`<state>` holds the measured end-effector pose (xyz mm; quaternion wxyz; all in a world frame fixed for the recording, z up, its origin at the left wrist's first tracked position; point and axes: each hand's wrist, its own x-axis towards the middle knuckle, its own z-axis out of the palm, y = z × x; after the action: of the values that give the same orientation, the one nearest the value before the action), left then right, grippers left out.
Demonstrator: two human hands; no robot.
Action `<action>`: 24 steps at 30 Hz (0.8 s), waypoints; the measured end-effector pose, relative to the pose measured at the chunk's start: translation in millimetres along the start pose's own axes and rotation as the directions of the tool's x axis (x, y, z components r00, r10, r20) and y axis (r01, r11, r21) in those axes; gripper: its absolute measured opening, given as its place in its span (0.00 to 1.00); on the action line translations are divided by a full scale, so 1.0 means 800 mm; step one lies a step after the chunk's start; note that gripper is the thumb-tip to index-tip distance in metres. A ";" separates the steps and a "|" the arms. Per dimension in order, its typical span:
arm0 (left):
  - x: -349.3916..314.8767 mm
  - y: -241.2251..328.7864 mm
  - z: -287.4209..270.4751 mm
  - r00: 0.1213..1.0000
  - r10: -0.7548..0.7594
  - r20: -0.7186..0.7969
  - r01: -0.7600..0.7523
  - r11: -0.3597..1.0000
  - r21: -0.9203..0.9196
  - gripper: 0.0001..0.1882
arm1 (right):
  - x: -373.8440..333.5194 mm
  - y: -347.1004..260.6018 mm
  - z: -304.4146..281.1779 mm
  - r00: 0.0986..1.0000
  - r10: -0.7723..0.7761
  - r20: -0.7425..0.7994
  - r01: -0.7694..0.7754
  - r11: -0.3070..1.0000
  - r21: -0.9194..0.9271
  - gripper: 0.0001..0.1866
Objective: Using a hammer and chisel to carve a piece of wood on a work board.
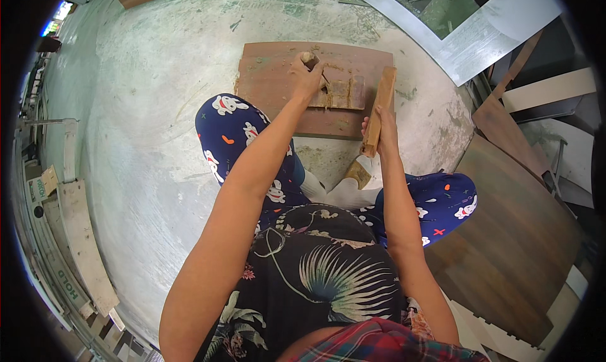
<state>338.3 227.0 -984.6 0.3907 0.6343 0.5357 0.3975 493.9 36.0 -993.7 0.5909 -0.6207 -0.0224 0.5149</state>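
Note:
My left hand (pixel 305 78) is wrapped round the wooden handle of a chisel (pixel 310 59). Its thin dark blade slants down to a small wooden block (pixel 356 93), whose top is chipped and notched. That block lies on a wide brown board (pixel 271 68) on the floor, among scattered shavings. In my right hand (pixel 386 131) a thick wooden bar (pixel 383 97) is gripped near its lower end. The bar points away from me, to the right of the block and apart from it.
Crossed legs in blue patterned trousers (pixel 230 131) flank the board's near edge. A tan piece (pixel 360 172) rests by my feet. Metal sheets (pixel 470 53) and a large brown panel (pixel 505 236) lie at right. Planks and boxes (pixel 82 236) line the left.

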 end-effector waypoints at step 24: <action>-0.015 0.016 0.018 0.965 0.122 0.233 -0.114 0.992 -0.045 0.18 | -0.018 -0.015 0.015 0.999 -0.052 -0.002 0.052 0.997 -0.057 0.20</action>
<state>354.9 213.0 -979.5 0.4370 0.7015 0.4406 0.3505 486.4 39.2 -973.1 0.5860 -0.6376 -0.0521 0.4973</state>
